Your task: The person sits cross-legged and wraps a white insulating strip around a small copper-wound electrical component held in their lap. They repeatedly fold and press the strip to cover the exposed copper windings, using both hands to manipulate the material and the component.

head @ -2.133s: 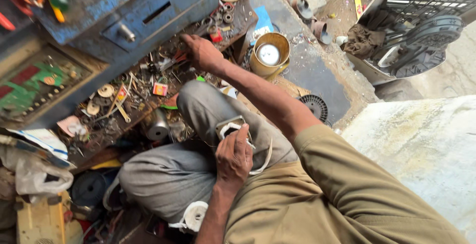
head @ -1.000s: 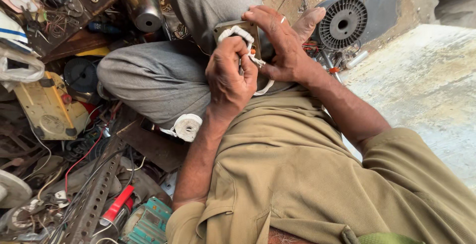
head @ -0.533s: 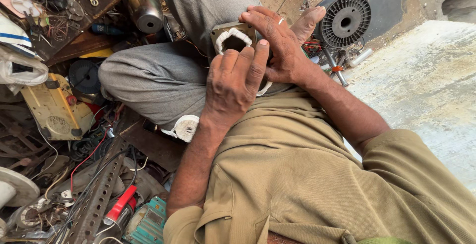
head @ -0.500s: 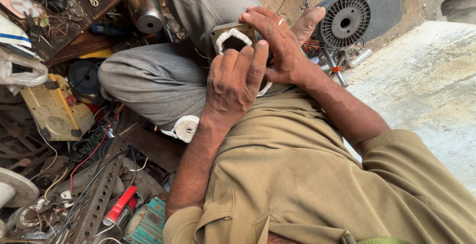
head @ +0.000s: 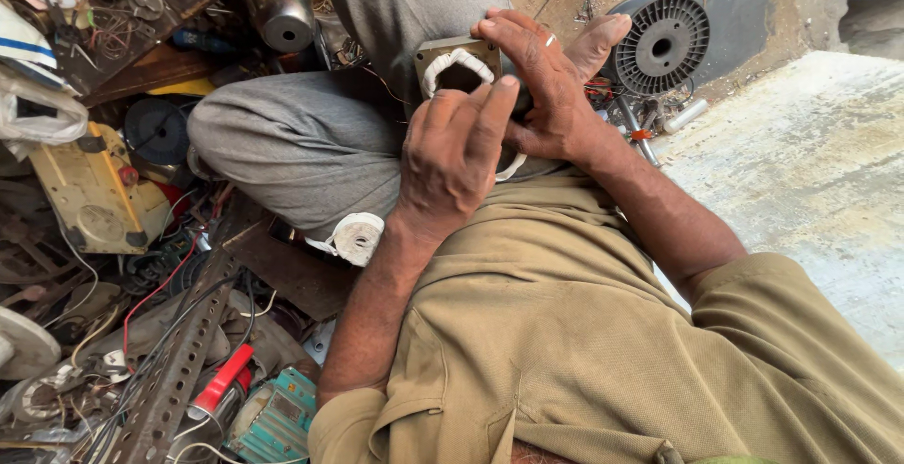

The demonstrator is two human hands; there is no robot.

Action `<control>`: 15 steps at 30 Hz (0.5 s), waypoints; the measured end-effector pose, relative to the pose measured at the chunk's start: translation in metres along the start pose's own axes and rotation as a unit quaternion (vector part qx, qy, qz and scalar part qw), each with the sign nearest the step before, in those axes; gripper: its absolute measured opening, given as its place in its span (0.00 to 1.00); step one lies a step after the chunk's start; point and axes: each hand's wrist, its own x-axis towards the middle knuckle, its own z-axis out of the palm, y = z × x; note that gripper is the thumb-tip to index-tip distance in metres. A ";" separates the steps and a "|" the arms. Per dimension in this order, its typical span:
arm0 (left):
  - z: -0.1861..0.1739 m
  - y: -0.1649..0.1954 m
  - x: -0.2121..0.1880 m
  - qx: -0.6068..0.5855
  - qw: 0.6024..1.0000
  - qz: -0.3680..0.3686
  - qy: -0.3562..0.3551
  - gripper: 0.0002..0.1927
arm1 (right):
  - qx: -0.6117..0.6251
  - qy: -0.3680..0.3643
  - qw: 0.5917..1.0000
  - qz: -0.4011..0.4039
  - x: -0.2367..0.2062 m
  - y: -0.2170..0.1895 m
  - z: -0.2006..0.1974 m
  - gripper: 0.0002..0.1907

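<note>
Black ribbed spool (head: 662, 45) just beyond square grey motor stator with white-taped winding (head: 459, 68); bore facing up, clamped in right hand (head: 546, 97), left hand (head: 452, 158) fingers laid on it.

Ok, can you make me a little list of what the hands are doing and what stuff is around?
held thing: square metal motor part with a white-wrapped coil
right hand: grip closed around the part
left hand: fingers laid on it, thumb hidden
by the knee: white tape roll
beyond the hands: black ribbed wheel
left side: yellow casing, perforated metal bar
</note>
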 end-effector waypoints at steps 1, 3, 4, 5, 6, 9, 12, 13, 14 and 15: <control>0.000 0.001 0.000 -0.003 1.000 -0.012 -0.004 0.23 | 0.002 0.004 1.000 -0.007 0.000 0.000 0.000 0.44; 0.001 0.001 0.000 -0.006 0.999 -0.035 -0.009 0.24 | 0.014 0.004 1.000 -0.006 0.001 -0.001 0.000 0.45; 0.003 0.001 0.000 -0.049 0.996 -0.072 0.015 0.24 | 0.022 0.000 1.000 0.005 0.001 -0.001 0.000 0.46; 0.004 0.001 0.000 -0.094 0.989 -0.109 0.039 0.23 | 0.031 -0.005 0.999 0.018 0.001 -0.002 0.000 0.47; 0.005 0.000 -0.001 -0.138 0.977 -0.146 0.064 0.23 | 0.029 -0.003 0.999 0.021 0.001 -0.003 0.000 0.48; 0.002 -0.003 -0.003 -0.133 0.978 -0.140 0.073 0.23 | 0.016 -0.004 0.999 0.029 0.001 -0.003 0.001 0.49; -0.002 -0.004 -0.004 -0.022 0.998 -0.045 0.025 0.22 | 0.001 -0.011 1.000 0.027 0.001 -0.004 0.002 0.48; -0.003 -0.004 -0.004 -0.013 0.999 -0.037 0.017 0.22 | 0.001 -0.005 1.000 0.023 0.001 -0.004 0.002 0.47; -0.002 -0.003 -0.004 -0.004 1.000 -0.028 0.009 0.22 | 0.000 0.001 1.000 0.019 0.001 -0.004 0.003 0.45; -0.001 -0.003 -0.004 0.005 1.000 -0.017 0.002 0.22 | -0.001 -0.003 1.000 0.022 0.001 -0.004 0.003 0.46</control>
